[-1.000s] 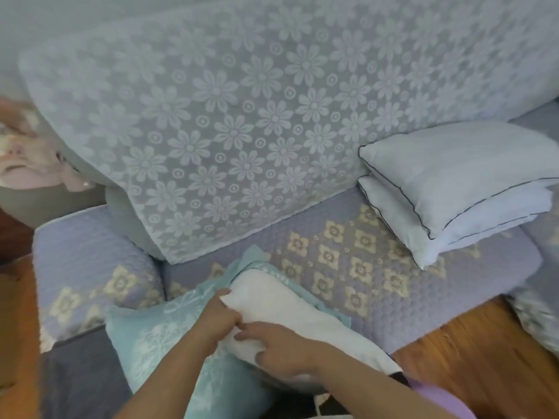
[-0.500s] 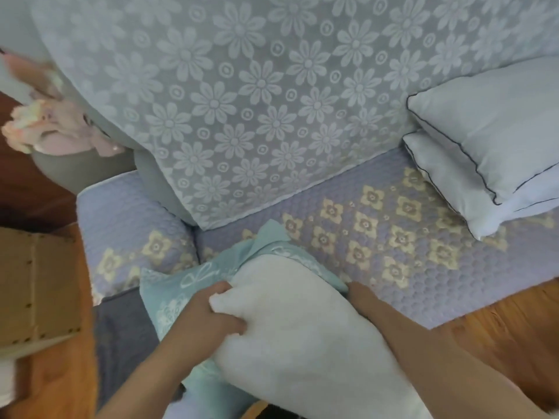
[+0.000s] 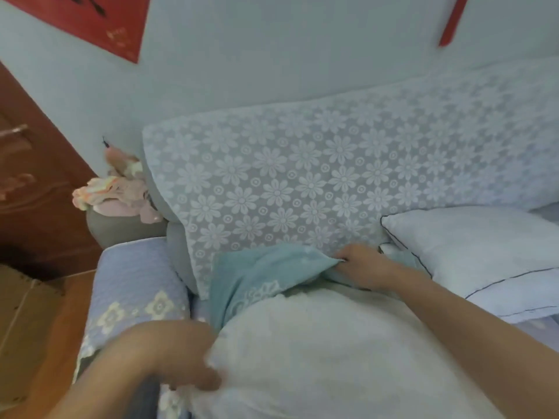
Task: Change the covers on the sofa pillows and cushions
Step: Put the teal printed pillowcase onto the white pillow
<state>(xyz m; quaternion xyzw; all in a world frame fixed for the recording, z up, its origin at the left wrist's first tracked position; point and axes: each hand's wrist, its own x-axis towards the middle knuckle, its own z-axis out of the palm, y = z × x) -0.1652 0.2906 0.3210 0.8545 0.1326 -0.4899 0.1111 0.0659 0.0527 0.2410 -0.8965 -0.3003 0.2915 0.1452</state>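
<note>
A bare white pillow insert fills the lower middle of the head view, close to me. Its far end is still inside a teal patterned cover that lies bunched against the sofa back. My left hand grips the insert's near left edge. My right hand reaches across the insert and pinches the teal cover's far right corner. Two white pillows with dark piping are stacked on the seat at the right.
A lace flower throw drapes the sofa back. The lilac quilted armrest is at the left, with pink clothes piled behind it. A brown wooden cabinet and a cardboard box stand at the far left.
The view tilted up to the wall. The insert has come further out of the teal cover, toward me. My right hand moved to the cover's far corner; my left slid to the insert's near edge.
</note>
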